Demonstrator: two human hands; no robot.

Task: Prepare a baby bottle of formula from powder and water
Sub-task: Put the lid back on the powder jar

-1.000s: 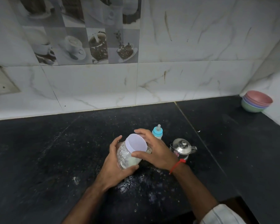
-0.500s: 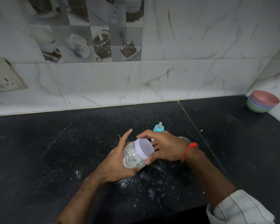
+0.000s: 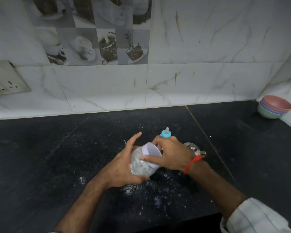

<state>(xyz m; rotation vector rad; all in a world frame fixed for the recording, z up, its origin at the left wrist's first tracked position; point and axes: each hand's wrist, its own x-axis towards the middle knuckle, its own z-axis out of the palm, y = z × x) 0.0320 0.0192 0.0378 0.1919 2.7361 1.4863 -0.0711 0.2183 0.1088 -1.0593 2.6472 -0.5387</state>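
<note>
1. A socket (image 3: 6, 81) sits on the wall tiles at far left, well apart from the work.
2. The counter (image 3: 40, 165) is dark stone, dusted with white specks in front of the hands.
3. The left hand (image 3: 123, 167) cups the jar (image 3: 141, 165) from below and behind, palm and curled lower fingers against the clear body; the thumb and upper fingers stand off it.
4. The jar is held above the counter, tilted with its mouth up and to the right; whitish powder shows through the wall.
5. The lid (image 3: 151, 151) is pale and still on the jar's mouth. The right hand (image 3: 173, 155) grips its rim with thumb and fingertips, a red thread at the wrist.
6. This looks like the opening step: twisting the lid off the powder jar. No powder or water appears to have gone anywhere yet.
7. The bottle (image 3: 165, 133) stands just behind the right hand, blue collar and teat on; its body is hidden.
8. A steel pot (image 3: 193, 148) is partly hidden behind the right wrist; presumably it holds the water.
9. Next, the lid must come free with the jar brought upright, lest powder spill; the bottle's teat must also come off.
10. Stacked bowls (image 3: 275, 106) sit in the far right corner.
</note>
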